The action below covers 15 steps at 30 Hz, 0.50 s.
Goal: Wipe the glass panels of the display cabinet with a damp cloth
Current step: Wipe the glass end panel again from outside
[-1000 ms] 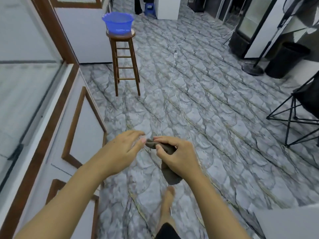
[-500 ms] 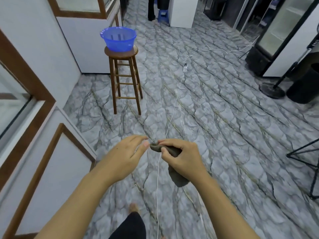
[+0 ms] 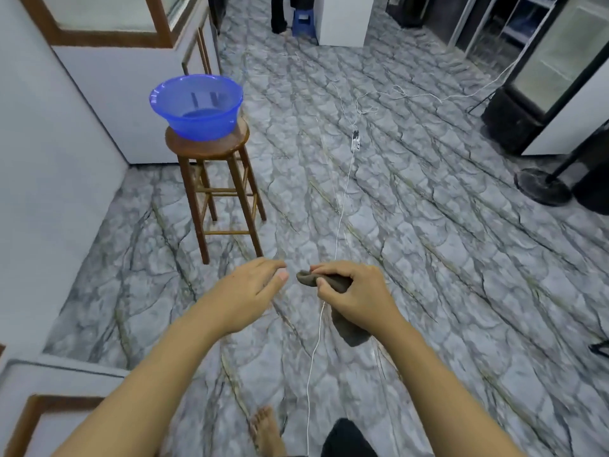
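1. The display cabinet (image 3: 59, 153) fills my left edge, a white body with brown-framed glass (image 3: 108, 11) at the top left corner; none of its panels is within my reach here
2. A wooden stool (image 3: 217, 179) stands on the grey stone-pattern floor (image 3: 428, 258) just beside the cabinet's far corner, with a blue basin (image 3: 196, 105) on its seat holding what looks like a little water
3. My right hand (image 3: 356, 296) is closed around the dark cloth (image 3: 333, 283), one end poking out past the knuckles and the rest hanging below the palm
4. My left hand (image 3: 253, 291) is loosely open and holds nothing, fingertips close to the cloth's end but apart from it
5. I judge the step is wetting the cloth: I'd carry it to the basin, dip, then wring with both hands over the basin so it's damp, not dripping
6. I'd step over the thin white cable (image 3: 339, 219) underfoot
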Available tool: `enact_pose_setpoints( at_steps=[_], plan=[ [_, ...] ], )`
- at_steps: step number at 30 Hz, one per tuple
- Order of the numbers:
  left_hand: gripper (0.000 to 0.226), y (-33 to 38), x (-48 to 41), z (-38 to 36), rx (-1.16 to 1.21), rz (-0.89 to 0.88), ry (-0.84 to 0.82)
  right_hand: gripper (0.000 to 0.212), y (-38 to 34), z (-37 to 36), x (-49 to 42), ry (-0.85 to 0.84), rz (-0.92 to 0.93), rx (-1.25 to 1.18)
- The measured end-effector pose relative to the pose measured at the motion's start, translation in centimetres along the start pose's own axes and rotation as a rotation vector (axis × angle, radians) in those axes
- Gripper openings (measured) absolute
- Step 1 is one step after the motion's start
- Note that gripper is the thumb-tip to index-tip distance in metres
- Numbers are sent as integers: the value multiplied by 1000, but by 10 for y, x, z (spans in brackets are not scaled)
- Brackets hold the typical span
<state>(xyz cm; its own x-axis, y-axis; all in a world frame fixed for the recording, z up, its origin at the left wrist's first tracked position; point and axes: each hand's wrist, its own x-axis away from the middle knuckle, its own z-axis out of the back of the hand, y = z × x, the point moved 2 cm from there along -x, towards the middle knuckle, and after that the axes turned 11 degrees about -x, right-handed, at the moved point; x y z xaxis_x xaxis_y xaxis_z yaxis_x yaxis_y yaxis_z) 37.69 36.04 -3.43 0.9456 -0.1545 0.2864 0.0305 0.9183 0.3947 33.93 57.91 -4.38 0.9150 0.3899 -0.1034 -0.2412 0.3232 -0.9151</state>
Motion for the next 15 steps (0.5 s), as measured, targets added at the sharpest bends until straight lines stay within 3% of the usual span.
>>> enact_pose_setpoints(
  at_steps=[7, 15],
  plan=[
    [55, -26, -152, 48, -66, -11, -68, 19, 47, 33, -145, 7, -53, 13],
    [56, -44, -353, 109, -39, 75, -63, 20, 99, 102, -359, -38, 24, 26]
  ],
)
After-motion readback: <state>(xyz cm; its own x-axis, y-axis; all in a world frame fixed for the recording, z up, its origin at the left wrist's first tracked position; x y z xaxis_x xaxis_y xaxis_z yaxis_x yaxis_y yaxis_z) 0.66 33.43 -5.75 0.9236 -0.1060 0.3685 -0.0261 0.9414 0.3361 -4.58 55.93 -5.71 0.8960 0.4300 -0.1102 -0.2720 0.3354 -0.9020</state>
